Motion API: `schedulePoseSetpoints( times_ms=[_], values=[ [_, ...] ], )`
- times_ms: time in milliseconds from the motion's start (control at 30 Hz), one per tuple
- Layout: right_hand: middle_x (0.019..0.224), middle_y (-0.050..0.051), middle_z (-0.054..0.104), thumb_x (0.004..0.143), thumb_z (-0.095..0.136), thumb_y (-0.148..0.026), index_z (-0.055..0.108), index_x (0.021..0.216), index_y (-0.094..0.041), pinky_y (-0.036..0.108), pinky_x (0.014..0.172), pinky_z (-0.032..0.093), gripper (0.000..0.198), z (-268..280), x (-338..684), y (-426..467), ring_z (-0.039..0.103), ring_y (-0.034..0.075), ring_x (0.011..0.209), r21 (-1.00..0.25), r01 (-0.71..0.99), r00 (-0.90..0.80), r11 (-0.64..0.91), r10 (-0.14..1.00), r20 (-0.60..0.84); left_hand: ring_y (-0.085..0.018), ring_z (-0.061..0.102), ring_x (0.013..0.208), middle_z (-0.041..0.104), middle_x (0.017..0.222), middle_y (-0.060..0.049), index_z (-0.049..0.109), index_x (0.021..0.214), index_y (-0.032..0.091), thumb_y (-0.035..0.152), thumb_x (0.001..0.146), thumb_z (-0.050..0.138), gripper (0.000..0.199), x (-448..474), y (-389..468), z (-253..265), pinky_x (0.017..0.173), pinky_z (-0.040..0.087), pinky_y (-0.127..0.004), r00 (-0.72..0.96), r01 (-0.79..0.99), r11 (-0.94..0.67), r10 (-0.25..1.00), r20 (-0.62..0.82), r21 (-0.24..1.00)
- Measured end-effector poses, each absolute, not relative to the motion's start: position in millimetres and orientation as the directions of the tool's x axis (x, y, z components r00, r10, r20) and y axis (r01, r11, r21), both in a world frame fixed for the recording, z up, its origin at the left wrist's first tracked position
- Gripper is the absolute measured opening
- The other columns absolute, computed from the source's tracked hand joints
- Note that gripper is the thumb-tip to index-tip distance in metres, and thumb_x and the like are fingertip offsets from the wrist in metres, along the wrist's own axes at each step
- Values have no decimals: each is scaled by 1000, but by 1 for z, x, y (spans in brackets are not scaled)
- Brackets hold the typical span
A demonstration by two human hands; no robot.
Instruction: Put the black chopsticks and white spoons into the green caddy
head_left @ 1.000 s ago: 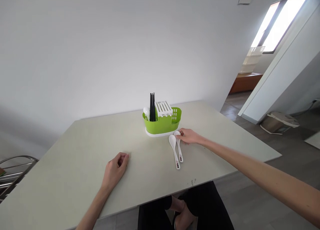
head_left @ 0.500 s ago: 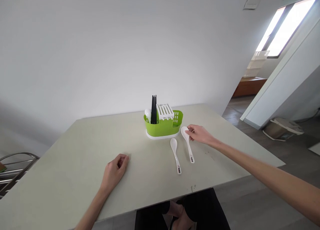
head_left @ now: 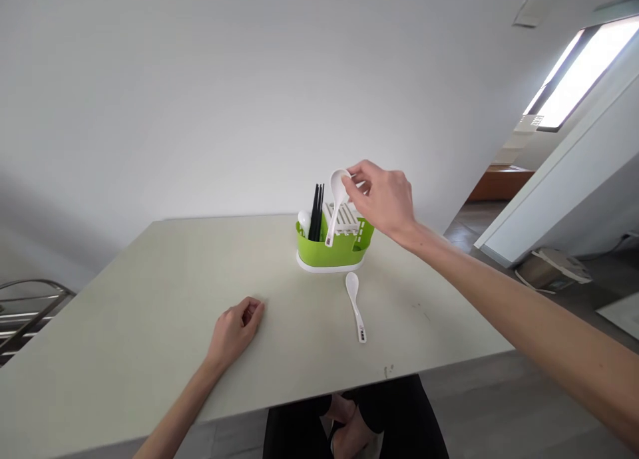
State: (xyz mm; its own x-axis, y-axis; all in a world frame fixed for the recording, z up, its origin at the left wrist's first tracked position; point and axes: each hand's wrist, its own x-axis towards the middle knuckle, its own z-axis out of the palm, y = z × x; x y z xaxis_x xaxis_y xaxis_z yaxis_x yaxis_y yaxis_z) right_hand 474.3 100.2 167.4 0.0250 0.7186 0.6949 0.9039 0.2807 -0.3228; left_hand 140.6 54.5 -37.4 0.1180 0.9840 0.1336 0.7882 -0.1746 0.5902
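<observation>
My right hand (head_left: 382, 196) pinches a white spoon (head_left: 338, 191) by the rim of its bowl, handle hanging down. The spoon is held up in front of a green utensil caddy (head_left: 324, 251) with a white base. Black chopsticks (head_left: 316, 213) and another white spoon (head_left: 304, 221) stand in the caddy's left part. A white slatted rack (head_left: 345, 221) sits on its middle, partly hidden by the held spoon and my fingers. One more white spoon (head_left: 354, 303) lies on the table before the caddy. My left hand (head_left: 237, 329) rests on the table, fingers curled in, nothing visible in them.
The pale table (head_left: 200, 266) stands against a white wall (head_left: 224, 100). A metal rack (head_left: 32, 312) is at the left edge. To the right, an appliance (head_left: 549, 271) sits on the floor. My legs (head_left: 409, 419) are under the table's near edge.
My right hand has lifted the spoon off the table, bringing it up and left in front of the caddy. My left hand stays resting on the table. The view has shifted slightly.
</observation>
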Motion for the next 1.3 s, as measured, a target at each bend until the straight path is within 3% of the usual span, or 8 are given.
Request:
schedulePoseSetpoints(
  times_ms=[133, 300, 433, 567, 733, 933, 1133, 1300],
  values=[
    [99, 3, 82, 108, 45, -38, 66, 108, -23, 28, 68, 36, 26, 155, 449, 131, 73, 21, 80, -169, 957, -48, 234, 706, 706, -20, 60, 67, 68, 73, -1, 64, 85, 25, 57, 99, 42, 41, 139, 53, -41, 64, 40, -30, 168, 782, -220, 975, 143, 584],
    [91, 7, 79, 110, 37, -34, 66, 110, -20, 30, 62, 23, 32, 125, 423, 151, 68, 21, 76, 31, 974, -196, 223, 775, 600, -22, 61, 73, 70, 77, -4, 64, 86, 25, 54, 100, 39, 41, 138, 50, -42, 67, 41, -33, 206, 782, -252, 968, 145, 570],
    [93, 13, 77, 110, 33, -29, 64, 111, -16, 31, 63, 22, 34, 105, 409, 158, 66, 25, 88, 161, 947, -321, 277, 808, 494, -22, 60, 72, 70, 78, -4, 63, 85, 24, 51, 101, 39, 39, 138, 49, -42, 68, 41, -34, 230, 778, -273, 962, 149, 566],
    [97, 16, 77, 105, 38, -22, 61, 121, -14, 32, 64, 26, 29, 92, 398, 160, 66, 28, 96, 203, 911, -413, 360, 824, 389, -22, 60, 72, 70, 77, -3, 63, 83, 24, 49, 100, 42, 37, 138, 50, -43, 68, 40, -33, 228, 777, -278, 961, 159, 565],
    [104, 16, 77, 100, 48, -23, 56, 133, -13, 32, 66, 32, 35, 88, 387, 163, 70, 28, 89, 153, 933, -360, 327, 872, 333, -21, 60, 72, 70, 77, -3, 63, 83, 24, 49, 99, 43, 36, 138, 50, -43, 67, 40, -33, 224, 776, -273, 962, 156, 569],
    [87, 2, 78, 103, 55, -34, 50, 140, -19, 29, 64, 34, 40, 95, 403, 152, 71, 23, 81, -122, 880, -401, 460, 854, 330, -21, 60, 71, 70, 77, -3, 64, 83, 24, 50, 99, 42, 38, 138, 49, -40, 68, 41, -33, 221, 776, -262, 965, 141, 574],
    [87, -2, 77, 106, 49, -34, 62, 121, -24, 27, 64, 37, 22, 83, 465, 94, 66, 15, 68, -233, 778, -506, 583, 802, 317, -22, 62, 75, 70, 77, -3, 64, 84, 25, 54, 99, 41, 40, 139, 53, -40, 69, 41, -33, 211, 795, -245, 969, 126, 554],
    [89, -1, 78, 106, 49, -35, 67, 108, -25, 29, 68, 38, 21, 40, 513, 52, 69, 18, 76, -277, 882, -364, 380, 925, 111, -21, 61, 70, 68, 74, -1, 63, 84, 25, 58, 99, 41, 42, 140, 55, -38, 66, 40, -31, 200, 809, -240, 971, 132, 536]
  ],
)
